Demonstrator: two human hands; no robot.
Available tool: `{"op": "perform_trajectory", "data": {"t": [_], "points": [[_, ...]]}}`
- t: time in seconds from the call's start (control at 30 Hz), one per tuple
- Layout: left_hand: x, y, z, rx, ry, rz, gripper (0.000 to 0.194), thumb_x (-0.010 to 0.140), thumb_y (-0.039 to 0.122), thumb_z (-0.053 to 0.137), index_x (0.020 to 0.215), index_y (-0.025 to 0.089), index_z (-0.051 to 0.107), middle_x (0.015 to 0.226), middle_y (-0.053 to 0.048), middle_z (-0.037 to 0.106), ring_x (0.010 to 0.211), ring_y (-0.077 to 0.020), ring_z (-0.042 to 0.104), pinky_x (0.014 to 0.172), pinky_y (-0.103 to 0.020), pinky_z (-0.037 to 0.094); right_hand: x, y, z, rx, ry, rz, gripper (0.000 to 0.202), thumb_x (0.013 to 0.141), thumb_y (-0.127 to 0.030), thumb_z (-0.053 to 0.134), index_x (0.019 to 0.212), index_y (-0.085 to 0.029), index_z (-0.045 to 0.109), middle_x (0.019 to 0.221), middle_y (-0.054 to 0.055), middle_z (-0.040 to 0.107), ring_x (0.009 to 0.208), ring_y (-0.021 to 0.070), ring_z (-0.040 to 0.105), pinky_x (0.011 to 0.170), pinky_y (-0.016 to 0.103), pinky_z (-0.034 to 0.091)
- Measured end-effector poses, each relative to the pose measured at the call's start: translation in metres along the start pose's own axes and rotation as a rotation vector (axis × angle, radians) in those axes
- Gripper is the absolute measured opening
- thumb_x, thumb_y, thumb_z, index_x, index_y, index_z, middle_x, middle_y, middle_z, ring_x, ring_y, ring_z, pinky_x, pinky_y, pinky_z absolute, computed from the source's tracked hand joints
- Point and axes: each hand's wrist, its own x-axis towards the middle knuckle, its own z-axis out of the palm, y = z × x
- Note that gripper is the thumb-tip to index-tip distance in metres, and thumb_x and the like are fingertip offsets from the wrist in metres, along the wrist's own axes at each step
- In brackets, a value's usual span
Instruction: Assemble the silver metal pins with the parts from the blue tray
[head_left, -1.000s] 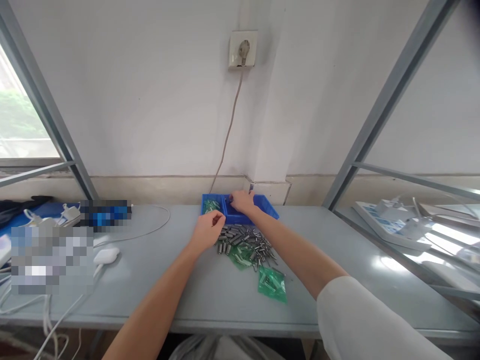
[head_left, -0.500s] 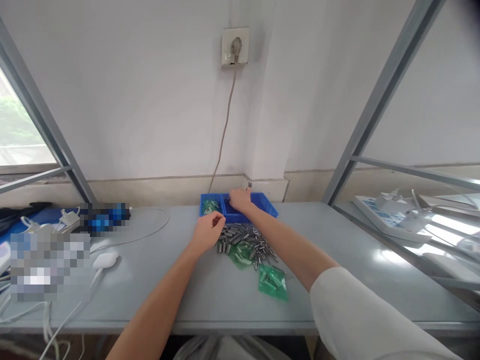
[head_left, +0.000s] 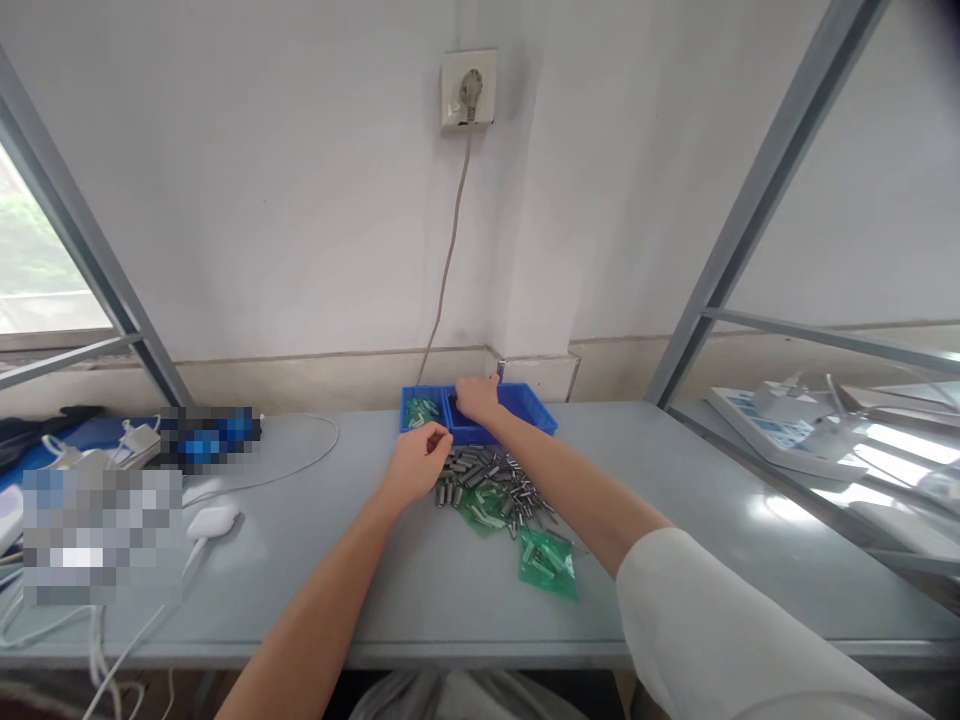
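Note:
My left hand (head_left: 417,465) rests at the near left of a metal parts pile, thumb and fingers drawn together in a pinch. Whatever may be between its fingertips is too small to make out. Over the left end of the larger blue bin (head_left: 534,408) is my right hand (head_left: 478,398), its fingers reaching down and mostly hidden. Loose metal pins and cylinders (head_left: 480,468) lie in front of the bins, partly behind my left hand. A smaller blue bin (head_left: 403,412) holds green plastic packets (head_left: 421,411).
An opened-looking green bag (head_left: 484,508) lies under the pile's near side. Closer to me is another green bag (head_left: 548,563) with parts inside. White cables and a white adapter (head_left: 213,521) occupy the table's left. Grey metal posts (head_left: 750,230) slant up at both sides.
The view has shifted very slightly. Both hands keep nearly the same places, the right one still over the larger blue bin.

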Motion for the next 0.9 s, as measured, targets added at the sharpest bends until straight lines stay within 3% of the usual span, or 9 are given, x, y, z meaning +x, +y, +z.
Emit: {"op": "perform_trajectory", "data": {"t": [0.63, 0.77, 0.9], "points": [[-0.001, 0.005, -0.002, 0.016, -0.012, -0.01, 0.022, 0.088, 0.034, 0.047, 0.079, 0.02, 0.06, 0.073, 0.0, 0.064, 0.067, -0.0149, 0.055, 0.062, -0.025, 0.042, -0.002, -0.003, -0.003, 0.015, -0.02, 0.046, 0.028, 0.082, -0.012, 0.048, 0.103, -0.012, 0.068, 0.105, 0.02, 0.067, 0.109, 0.031, 0.055, 0.099, 0.054, 0.021], [0.0, 0.006, -0.003, 0.04, -0.014, -0.005, 0.022, 0.088, 0.034, 0.046, 0.078, 0.02, 0.061, 0.073, -0.001, 0.065, 0.067, -0.0151, 0.056, 0.062, -0.025, 0.041, -0.006, -0.005, -0.016, 0.028, -0.017, 0.059, 0.027, 0.081, -0.012, 0.051, 0.101, -0.011, 0.069, 0.104, 0.021, 0.067, 0.106, 0.0317, 0.058, 0.098, 0.055, 0.021], [0.002, 0.004, -0.007, 0.074, 0.023, -0.028, 0.022, 0.087, 0.034, 0.047, 0.078, 0.019, 0.061, 0.071, 0.0, 0.065, 0.065, -0.0147, 0.055, 0.061, -0.024, 0.04, -0.022, -0.006, -0.043, 0.043, 0.046, 0.015, 0.027, 0.087, -0.023, 0.05, 0.103, -0.013, 0.068, 0.107, 0.019, 0.067, 0.109, 0.0318, 0.055, 0.1, 0.052, 0.021]]}}
